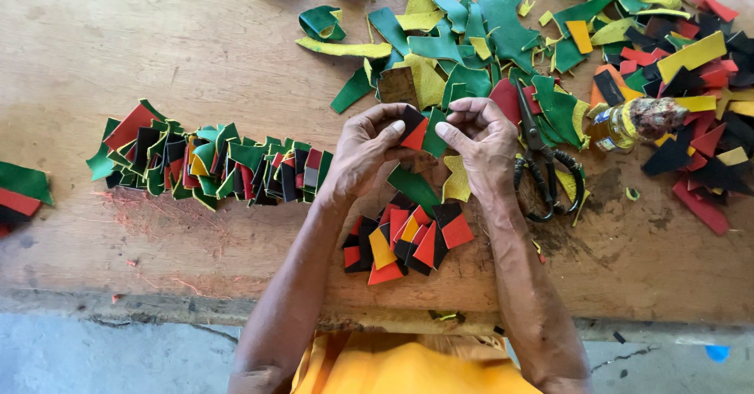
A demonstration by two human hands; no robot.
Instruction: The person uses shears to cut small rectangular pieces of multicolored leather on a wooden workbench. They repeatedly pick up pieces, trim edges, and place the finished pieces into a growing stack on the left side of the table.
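Underneath, a scuffed wooden board (157,40).

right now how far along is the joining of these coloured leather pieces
Done: a long joined strip of green, red and black pieces. In hand: left hand and right hand pinch red and green pieces. Left: small cut stack, big green-yellow scrap heap.

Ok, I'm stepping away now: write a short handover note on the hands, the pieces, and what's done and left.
Left hand and right hand: together pinching a small black, red and green stack of pieces.
Done: a long row of joined pieces lies to the left.
Small cut pile sits below the hands.
Left: loose scraps above; scissors and glue bottle on the right.
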